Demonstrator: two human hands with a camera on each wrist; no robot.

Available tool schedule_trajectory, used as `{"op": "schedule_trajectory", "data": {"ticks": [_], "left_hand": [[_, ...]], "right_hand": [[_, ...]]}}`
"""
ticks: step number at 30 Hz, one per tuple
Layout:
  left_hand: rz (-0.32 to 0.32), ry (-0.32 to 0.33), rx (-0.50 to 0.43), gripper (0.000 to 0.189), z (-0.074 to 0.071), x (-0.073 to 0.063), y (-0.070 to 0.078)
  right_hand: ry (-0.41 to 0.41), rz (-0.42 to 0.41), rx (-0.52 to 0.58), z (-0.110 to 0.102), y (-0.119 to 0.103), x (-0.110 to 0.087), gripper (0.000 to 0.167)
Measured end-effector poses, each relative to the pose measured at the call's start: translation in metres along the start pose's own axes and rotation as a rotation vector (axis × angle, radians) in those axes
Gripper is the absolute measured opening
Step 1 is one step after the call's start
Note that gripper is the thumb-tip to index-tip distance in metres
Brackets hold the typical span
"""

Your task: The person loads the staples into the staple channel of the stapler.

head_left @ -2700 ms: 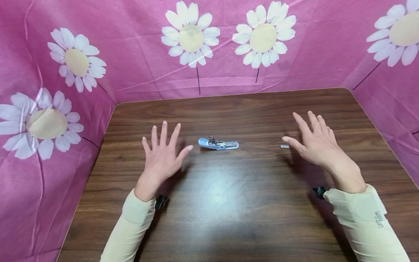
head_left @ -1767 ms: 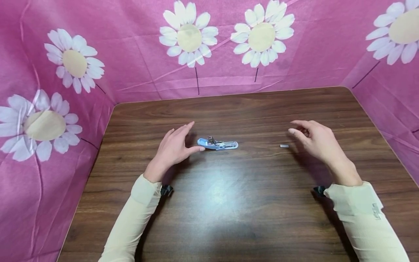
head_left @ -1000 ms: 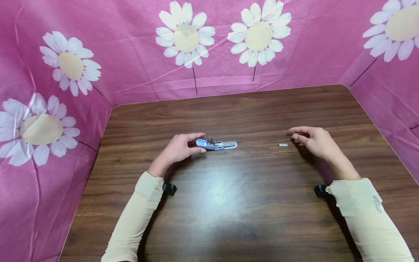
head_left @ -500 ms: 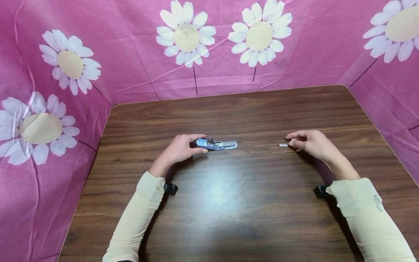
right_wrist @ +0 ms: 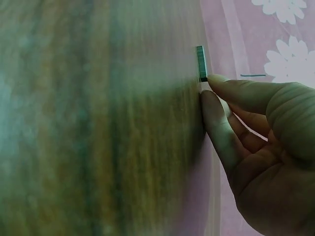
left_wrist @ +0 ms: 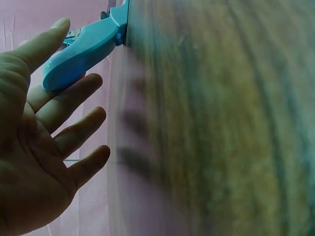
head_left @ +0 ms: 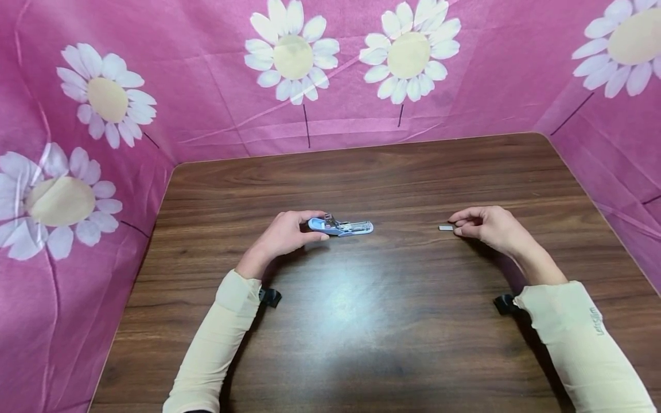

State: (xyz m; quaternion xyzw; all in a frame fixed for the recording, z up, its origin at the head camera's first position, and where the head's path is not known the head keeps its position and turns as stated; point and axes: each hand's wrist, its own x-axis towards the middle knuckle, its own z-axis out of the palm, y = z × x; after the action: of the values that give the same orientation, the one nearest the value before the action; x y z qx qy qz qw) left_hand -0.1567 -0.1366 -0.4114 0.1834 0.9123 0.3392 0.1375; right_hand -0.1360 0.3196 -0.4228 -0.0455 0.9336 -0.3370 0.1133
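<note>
A light-blue stapler [head_left: 341, 228] lies opened out on the table, its metal staple channel showing. My left hand [head_left: 284, 232] grips its left end between thumb and forefinger; in the left wrist view the other fingers spread out below the blue lid [left_wrist: 83, 59]. To the right is a short grey strip of staples [head_left: 446, 228], flat on the wood. My right hand [head_left: 488, 226] pinches at the strip's right end, and in the right wrist view the thumb tip meets the end of the strip [right_wrist: 202, 64] with the forefinger close beside it.
The brown wood-grain table [head_left: 361, 344] runs back to a pink cloth [head_left: 206, 103] printed with white daisies, which also hangs at both sides. A black strap piece [head_left: 270, 297] sits at the left cuff, another [head_left: 505, 304] at the right.
My left hand has moved right from beside the stapler and taken its left end. The right hand has come down, its spread fingers drawing together at the strip of staples.
</note>
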Motion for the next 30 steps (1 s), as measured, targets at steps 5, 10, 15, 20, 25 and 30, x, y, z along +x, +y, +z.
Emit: {"op": "schedule_trajectory", "data": {"ticks": [5, 10, 15, 20, 25, 30], "left_hand": [[-0.012, 0.0, 0.005, 0.052, 0.0, 0.0, 0.0], [-0.028, -0.016, -0.011, 0.047, -0.001, -0.003, -0.001], [-0.029, -0.006, -0.02, 0.042, -0.001, -0.005, -0.004], [-0.025, 0.008, -0.018, 0.042, 0.0, -0.003, -0.003], [-0.014, 0.015, -0.023, 0.042, 0.0, 0.0, -0.001], [0.0, 0.004, -0.03, 0.043, 0.0, 0.004, 0.0]], "right_hand": [[0.01, 0.004, -0.053, 0.003, -0.004, 0.002, 0.028], [0.013, -0.009, -0.059, 0.013, -0.006, 0.001, 0.026], [0.031, -0.032, -0.101, 0.018, -0.009, 0.002, 0.021], [0.056, -0.063, -0.162, 0.014, -0.013, 0.006, 0.014], [0.066, -0.075, -0.19, 0.011, -0.015, 0.007, 0.01], [0.068, -0.062, -0.202, 0.009, -0.015, 0.007, 0.01]]}}
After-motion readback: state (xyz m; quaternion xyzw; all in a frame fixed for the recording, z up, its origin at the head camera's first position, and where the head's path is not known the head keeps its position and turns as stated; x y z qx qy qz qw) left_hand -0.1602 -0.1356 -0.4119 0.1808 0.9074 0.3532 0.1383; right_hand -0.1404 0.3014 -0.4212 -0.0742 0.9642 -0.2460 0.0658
